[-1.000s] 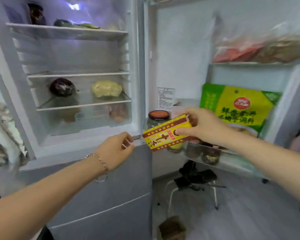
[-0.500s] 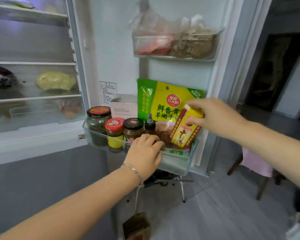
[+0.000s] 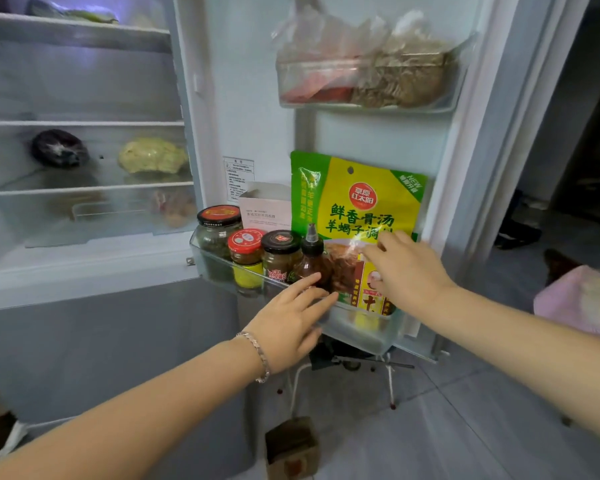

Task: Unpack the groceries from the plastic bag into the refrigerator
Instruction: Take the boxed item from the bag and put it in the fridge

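Grips, both unloaded. Right hand (image 3: 409, 275): fingers spread and nearly straight, holding nothing, poised at the top of the yellow-and-red seasoning packet (image 3: 369, 299); whether the fingertips touch the packet cannot be told through the blur. Left hand (image 3: 288, 320): fingers straight, empty, fingertips at the clear front wall of the lower door bin (image 3: 357, 332), just below the brown sauce bottle (image 3: 311, 258).

Packet: standing inside that bin toward its right end, long axis upright, printed face toward the viewer. It is in front of the large green-and-yellow pouch (image 3: 357, 206) and to the right of the bottle and a row of three lidded jars (image 3: 246, 252).

Key relation: the packet lies just below and to the left of the right palm, between the two hands. The right hand is the nearer; the left could reach it only over the bin wall.

Judgement: the packet appears seated in the door of the refrigerator (image 3: 84, 265), so this item's placing looks complete. Any correction to its lean would fall to the right hand, from above. No plastic bag is in view.
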Tool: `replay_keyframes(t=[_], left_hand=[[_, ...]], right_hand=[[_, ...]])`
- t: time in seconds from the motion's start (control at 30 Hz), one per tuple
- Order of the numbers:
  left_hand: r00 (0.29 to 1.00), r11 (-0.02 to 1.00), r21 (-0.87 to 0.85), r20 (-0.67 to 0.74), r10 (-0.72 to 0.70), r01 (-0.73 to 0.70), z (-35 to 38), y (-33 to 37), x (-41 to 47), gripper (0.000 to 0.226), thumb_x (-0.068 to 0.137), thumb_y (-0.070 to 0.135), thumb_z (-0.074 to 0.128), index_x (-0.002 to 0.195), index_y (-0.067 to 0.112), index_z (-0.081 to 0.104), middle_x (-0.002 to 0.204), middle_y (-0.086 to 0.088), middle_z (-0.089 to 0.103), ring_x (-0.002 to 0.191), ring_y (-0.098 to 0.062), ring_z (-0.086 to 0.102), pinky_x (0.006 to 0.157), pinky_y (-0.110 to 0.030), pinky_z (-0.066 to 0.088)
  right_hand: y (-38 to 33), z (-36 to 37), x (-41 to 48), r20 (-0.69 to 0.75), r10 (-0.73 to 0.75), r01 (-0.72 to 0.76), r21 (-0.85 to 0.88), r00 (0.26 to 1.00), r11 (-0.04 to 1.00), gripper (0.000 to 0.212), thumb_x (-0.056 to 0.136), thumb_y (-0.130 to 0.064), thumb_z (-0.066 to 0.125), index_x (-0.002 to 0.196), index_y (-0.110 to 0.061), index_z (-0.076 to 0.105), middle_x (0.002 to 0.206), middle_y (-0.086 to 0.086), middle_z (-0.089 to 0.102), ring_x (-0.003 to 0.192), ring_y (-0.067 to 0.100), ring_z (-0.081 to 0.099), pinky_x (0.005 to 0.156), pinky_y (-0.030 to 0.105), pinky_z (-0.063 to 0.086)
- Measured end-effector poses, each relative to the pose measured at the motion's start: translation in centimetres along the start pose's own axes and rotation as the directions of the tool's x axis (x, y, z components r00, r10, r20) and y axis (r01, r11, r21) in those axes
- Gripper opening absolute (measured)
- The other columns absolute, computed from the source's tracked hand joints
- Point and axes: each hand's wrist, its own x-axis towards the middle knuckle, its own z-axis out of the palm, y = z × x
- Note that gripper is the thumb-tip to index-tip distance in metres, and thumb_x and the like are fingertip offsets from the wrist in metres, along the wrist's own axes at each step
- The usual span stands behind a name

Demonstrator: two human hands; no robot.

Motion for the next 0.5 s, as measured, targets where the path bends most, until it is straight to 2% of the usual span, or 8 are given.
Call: replay_keyframes(t=[0.07,0.17,0.23,0.27,0.3,0.37,0.43,0.5], left_hand=[[1.0,1.0,-0.022,0.025,0.002,-0.001,-0.2,-0.2,-0.5,0.054,0.078,0.035,0.039,0.123,0.014,0.06,0.12,0.002,0.064,0.128,-0.021,0.047,0.109,-0.023,0.027],[1.0,0.989,-0.148,0.011,-0.014,0.016,-0.7,-1.8,-2.1,0.052,0.078,0.031,0.039,0.123,0.013,0.058,0.126,-0.004,0.061,0.12,-0.023,0.056,0.102,-0.037,0.039],[0.992,0.97,-0.218,0.083,-0.092,0.108,-1.8,-3.4,-3.8,0.05,0.083,0.029,0.04,0.129,0.013,0.052,0.13,-0.006,0.057,0.12,-0.024,0.055,0.105,-0.037,0.042],[0.973,0.959,-0.208,0.167,-0.158,0.192,-2.4,-4.4,-4.8,0.047,0.087,0.028,0.041,0.131,0.015,0.049,0.13,-0.005,0.057,0.12,-0.024,0.053,0.106,-0.034,0.039],[0.935,0.936,-0.193,0.261,-0.24,0.294,-2.9,-5.5,-6.1,0.042,0.091,0.029,0.041,0.131,0.016,0.047,0.127,-0.005,0.059,0.118,-0.025,0.053,0.105,-0.032,0.037],[0.796,0.844,-0.159,0.456,-0.398,0.512,-3.6,-8.2,-9.2,0.034,0.094,0.031,0.041,0.122,0.016,0.049,0.12,-0.004,0.063,0.113,-0.026,0.056,0.1,-0.033,0.041],[0.672,0.755,-0.113,0.553,-0.492,0.645,-4.2,-10.9,-13.1,0.028,0.093,0.032,0.042,0.112,0.017,0.056,0.119,-0.003,0.063,0.111,-0.026,0.057,0.094,-0.034,0.046],[0.576,0.691,-0.047,0.594,-0.561,0.721,-4.8,-13.4,-17.6,0.028,0.091,0.032,0.043,0.109,0.018,0.06,0.12,-0.003,0.062,0.111,-0.026,0.057,0.094,-0.035,0.046]], right_hand=[[-0.6,-1.0,-0.2,-0.003,0.045,-0.045,0.008,0.999,0.999,0.043,0.092,-0.026,0.054,0.132,-0.017,0.041,0.125,0.007,0.045,0.117,0.025,0.042,0.075,0.031,0.04],[-2.5,-3.6,-0.4,-0.03,0.041,-0.039,0.042,0.999,0.998,0.041,0.092,-0.028,0.055,0.13,-0.016,0.043,0.123,0.006,0.047,0.115,0.024,0.045,0.079,0.033,0.044],[-4.8,-5.7,-0.3,-0.03,-0.021,0.024,0.106,0.999,0.994,0.037,0.093,-0.032,0.052,0.126,-0.018,0.047,0.117,0.003,0.052,0.111,0.023,0.05,0.076,0.033,0.044],[-6.3,-6.7,-0.2,0.008,-0.093,0.091,0.145,0.996,0.985,0.035,0.092,-0.035,0.051,0.124,-0.021,0.049,0.112,0.0,0.054,0.107,0.021,0.053,0.071,0.031,0.044],[-8.0,-7.7,0.0,0.082,-0.186,0.167,0.195,0.979,0.967,0.034,0.091,-0.038,0.052,0.122,-0.023,0.051,0.104,-0.003,0.056,0.1,0.019,0.055,0.065,0.029,0.041],[-12.1,-9.1,0.8,0.273,-0.358,0.271,0.31,0.893,0.911,0.035,0.09,-0.041,0.054,0.121,-0.025,0.053,0.097,-0.006,0.057,0.088,0.012,0.051,0.059,0.024,0.037],[-17.1,-9.3,2.1,0.371,-0.469,0.35,0.345,0.801,0.871,0.039,0.089,-0.041,0.056,0.124,-0.024,0.054,0.113,-0.002,0.06,0.095,0.012,0.051,0.072,0.024,0.04],[-22.7,-8.8,3.7,0.381,-0.537,0.432,0.33,0.752,0.839,0.041,0.088,-0.041,0.056,0.125,-0.023,0.053,0.124,0.003,0.056,0.111,0.021,0.054,0.085,0.03,0.043]])
